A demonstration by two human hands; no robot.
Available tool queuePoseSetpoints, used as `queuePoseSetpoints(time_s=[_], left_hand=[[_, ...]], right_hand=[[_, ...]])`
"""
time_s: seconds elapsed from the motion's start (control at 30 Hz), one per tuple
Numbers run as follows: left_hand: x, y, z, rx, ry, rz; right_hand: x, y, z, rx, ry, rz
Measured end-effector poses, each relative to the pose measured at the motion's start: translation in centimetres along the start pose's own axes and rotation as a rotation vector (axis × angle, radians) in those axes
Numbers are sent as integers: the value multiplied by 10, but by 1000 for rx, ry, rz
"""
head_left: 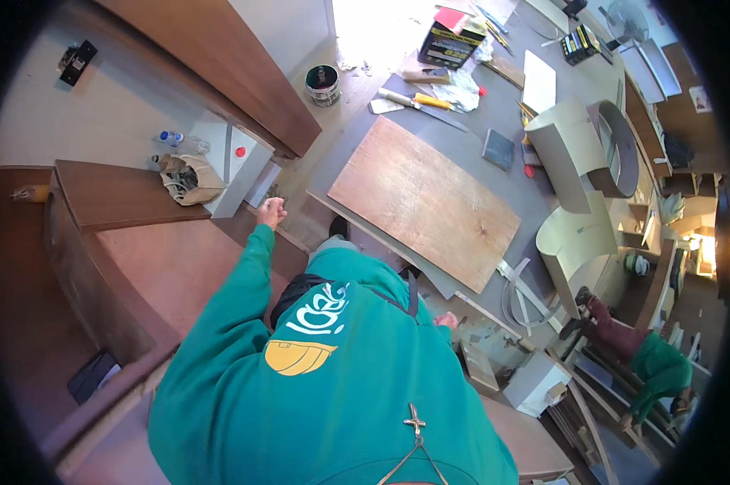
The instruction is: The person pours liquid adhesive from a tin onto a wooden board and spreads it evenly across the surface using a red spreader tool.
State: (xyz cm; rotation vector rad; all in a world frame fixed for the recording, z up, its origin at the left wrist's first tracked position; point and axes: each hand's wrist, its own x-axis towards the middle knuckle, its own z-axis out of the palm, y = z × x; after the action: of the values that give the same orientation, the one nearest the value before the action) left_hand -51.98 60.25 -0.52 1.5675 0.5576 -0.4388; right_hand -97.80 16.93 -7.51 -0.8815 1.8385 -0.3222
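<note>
My left hand [272,212] hangs out to the left with its fingers curled in, beside a white cabinet piece. Nothing shows in it. Of my right hand [446,320] only a small part appears at my right side, below the table's near edge, and its fingers are too hidden to read. A rectangular wooden panel [425,202] lies flat on the grey worktable in front of me, and neither hand touches it. Just beyond it rest a handsaw [442,113] and a dark square block [498,149].
Curved pale pieces [571,238] stand at the table's right. A dark tin [452,40] is at the far end. An open paint bucket [323,85] sits on the floor. A paper bag [191,179] and bottles are at left. Another person [660,364] bends at lower right.
</note>
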Motion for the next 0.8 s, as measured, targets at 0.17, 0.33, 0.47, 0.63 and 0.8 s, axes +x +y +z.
queuePoseSetpoints(time_s=[0.17,0.33,0.47,0.63,0.8], left_hand=[[47,-7,-29,22,3,-102],[88,-35,-62,26,-68,-72],[98,-20,-26,89,-168,-179],[118,-21,-19,-4,-164,-329],[116,-31,0,150,-333,-378]], right_hand=[[-48,-51,39,36,25,-278],[-116,-166,124,140,-190,-637],[-184,-251,167,114,-294,-913],[-272,-321,195,608,-726,-542],[-306,-333,132,791,-717,-473]])
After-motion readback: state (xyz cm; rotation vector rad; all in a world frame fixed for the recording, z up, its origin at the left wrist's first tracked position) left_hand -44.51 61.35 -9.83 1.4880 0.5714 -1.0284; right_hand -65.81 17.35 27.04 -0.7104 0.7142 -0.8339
